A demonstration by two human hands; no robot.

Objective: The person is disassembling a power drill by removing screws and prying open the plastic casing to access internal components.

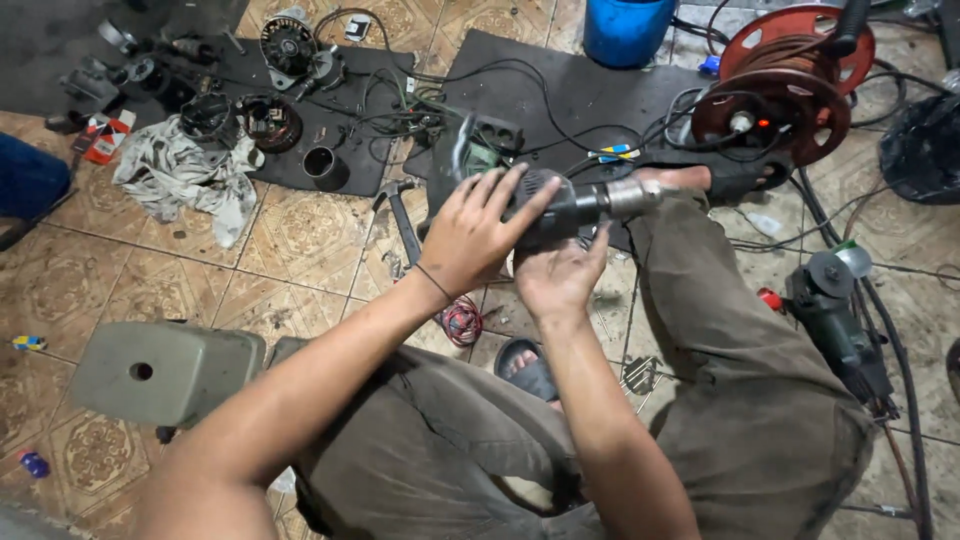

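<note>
The left hand (470,235) lies over the top of a dark power tool (565,208), fingers spread and curled around its body, grasping it just above the middle of the frame. The right hand (558,280) comes up from underneath and cups the same tool, thumb and fingers wrapped on its underside, so the tool is held between the two hands above the person's lap. The metal nose (632,196) of the tool points toward the right of the frame. For a grip like this to work well, it seems wise to keep the lower hand steady as the support while the upper hand does any turning or pressing, and to keep the tool level so no loose part drops out. Just below the hands a small coil of red wire (461,320) lies on the tiled floor (300,250), and a hammer (400,215) lies just to the left. A black mat (580,90) stretches behind the tool, strewn with cables. At the upper right stands a red cable reel (790,85); at the right edge lies a green angle grinder (840,320). Motor parts (270,120) and a grey rag (190,175) sit at the upper left, and a blue bucket (625,28) at the top.
</note>
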